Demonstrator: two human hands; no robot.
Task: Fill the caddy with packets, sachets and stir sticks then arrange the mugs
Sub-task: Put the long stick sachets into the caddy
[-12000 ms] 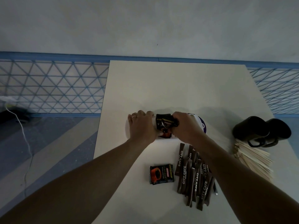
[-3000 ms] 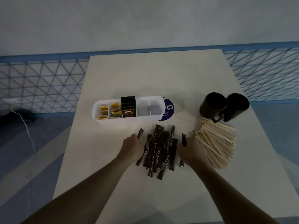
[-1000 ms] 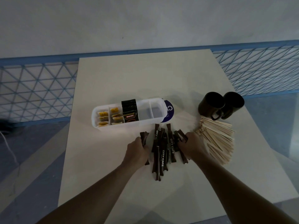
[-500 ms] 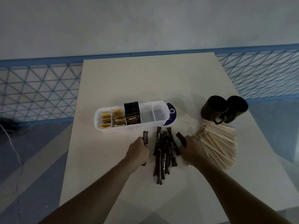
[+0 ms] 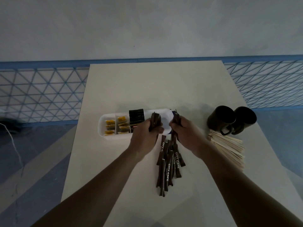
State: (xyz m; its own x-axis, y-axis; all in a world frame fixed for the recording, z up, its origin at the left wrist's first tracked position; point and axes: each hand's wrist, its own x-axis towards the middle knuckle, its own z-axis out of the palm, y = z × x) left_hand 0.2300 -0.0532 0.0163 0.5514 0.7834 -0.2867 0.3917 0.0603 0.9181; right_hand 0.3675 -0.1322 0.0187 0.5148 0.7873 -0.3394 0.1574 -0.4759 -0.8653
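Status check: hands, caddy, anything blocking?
Left hand and right hand each shut on brown sachets, over the caddy. More sachets on table. Nothing blocking.

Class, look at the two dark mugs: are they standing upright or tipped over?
Upright. Both mugs stand on their bases on the table, round mouths facing up, beside the stir sticks.

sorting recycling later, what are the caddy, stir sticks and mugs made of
Caddy: looks like translucent white plastic, its contents showing faintly through the wall. Stir sticks: pale, flat, matte strips, probably wood. Mugs: dark and slightly glossy, likely glazed ceramic, though the dim light leaves that open.
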